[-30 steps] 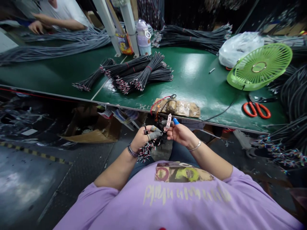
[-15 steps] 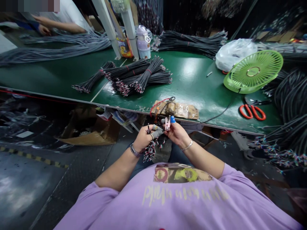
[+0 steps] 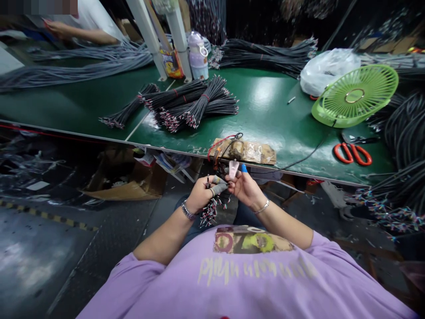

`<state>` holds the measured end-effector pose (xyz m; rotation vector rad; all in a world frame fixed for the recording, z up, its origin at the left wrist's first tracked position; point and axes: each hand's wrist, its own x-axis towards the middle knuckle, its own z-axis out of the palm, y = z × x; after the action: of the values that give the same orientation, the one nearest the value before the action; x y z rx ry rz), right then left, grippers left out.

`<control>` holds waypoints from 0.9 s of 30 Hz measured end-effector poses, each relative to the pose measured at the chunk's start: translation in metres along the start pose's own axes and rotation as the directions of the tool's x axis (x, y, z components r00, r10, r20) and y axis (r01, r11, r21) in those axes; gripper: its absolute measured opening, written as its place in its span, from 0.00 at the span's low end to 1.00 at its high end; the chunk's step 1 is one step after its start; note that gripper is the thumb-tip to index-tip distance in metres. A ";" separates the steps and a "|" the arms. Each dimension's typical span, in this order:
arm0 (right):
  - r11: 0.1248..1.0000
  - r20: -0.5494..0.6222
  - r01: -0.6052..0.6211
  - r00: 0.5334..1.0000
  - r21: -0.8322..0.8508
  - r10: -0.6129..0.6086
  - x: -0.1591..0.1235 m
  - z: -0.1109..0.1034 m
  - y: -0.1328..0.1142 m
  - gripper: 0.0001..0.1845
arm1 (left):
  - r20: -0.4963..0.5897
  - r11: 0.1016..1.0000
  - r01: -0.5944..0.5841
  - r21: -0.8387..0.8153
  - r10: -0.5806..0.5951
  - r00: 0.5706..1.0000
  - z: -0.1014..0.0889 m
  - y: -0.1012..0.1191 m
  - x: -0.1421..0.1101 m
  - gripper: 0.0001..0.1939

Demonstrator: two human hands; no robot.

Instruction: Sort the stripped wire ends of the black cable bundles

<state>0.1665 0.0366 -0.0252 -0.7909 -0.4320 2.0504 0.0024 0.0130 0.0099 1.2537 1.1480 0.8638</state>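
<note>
My left hand, with grey coverings on some fingers, is closed around a bundle of thin black wires. Their stripped red, white and green ends hang below it. Close beside it is my right hand, palm turned up, its fingers curled and a blue cover on the thumb. Those fingertips meet the left fingers, and what lies between them is too small to tell. A pale pink clip sits at the right fingertips, just off the bench edge; whether the hand grips it is unclear.
A taped cardboard piece with red and black leads lies at the bench edge. Tied wire bundles lie behind it. Rightward are red-handled scissors, a green fan and a plastic bag. A co-worker's arm shows far left.
The pink clip has turned to show its flat side. My right thumb has moved away from it, slightly to the right. My left hand keeps its hold on the wires.
</note>
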 end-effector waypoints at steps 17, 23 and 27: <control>0.785 0.257 0.261 0.957 -0.562 -0.135 -0.031 -0.010 0.002 0.14 | 0.385 0.979 0.096 0.178 -0.159 0.909 0.016 -0.030 -0.002 0.06; 0.814 0.073 0.246 0.967 -0.527 -0.245 -0.026 -0.020 0.007 0.11 | 0.228 0.995 0.103 0.013 -0.104 0.968 0.011 -0.028 -0.004 0.14; 0.854 -0.010 0.212 0.969 -0.475 -0.247 -0.022 -0.024 0.010 0.12 | 0.120 0.998 0.063 0.002 -0.062 0.991 0.009 -0.022 -0.003 0.16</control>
<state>0.1865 0.0128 -0.0403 -1.0393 -0.9635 1.7027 0.0084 0.0040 -0.0119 1.2444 1.0845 0.7334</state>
